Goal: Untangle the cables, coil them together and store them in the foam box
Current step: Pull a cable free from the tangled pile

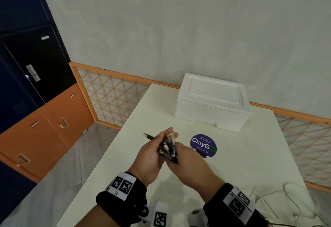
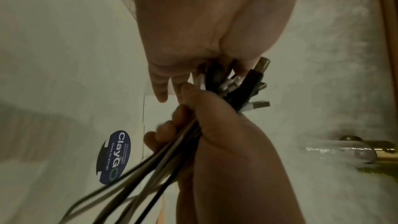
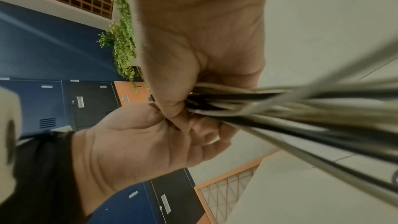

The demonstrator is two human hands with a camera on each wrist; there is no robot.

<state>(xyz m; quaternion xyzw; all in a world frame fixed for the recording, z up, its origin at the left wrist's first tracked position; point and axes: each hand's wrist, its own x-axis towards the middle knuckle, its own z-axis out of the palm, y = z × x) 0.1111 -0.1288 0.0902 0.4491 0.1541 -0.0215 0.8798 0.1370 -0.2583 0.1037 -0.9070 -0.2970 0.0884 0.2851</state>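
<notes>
Cables (image 1: 169,150) (plug ends bunched) gripped by right hand (image 1: 189,162); left hand (image 1: 152,156) pinches plugs.

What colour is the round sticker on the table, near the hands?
The round sticker is dark blue-purple with white "ClayGo" lettering and a green mark; head view shows it best.

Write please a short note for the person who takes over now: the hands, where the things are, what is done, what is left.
Right hand grips the cables just below their plug ends, all gathered in one bunch.
Left hand holds the same plug ends from the other side.
The cable tails trail to the table's near right edge.
Foam box stands at the far side, lid on.
Done: ends gathered.
Left: coil the bunch, open the box, store it.
</notes>
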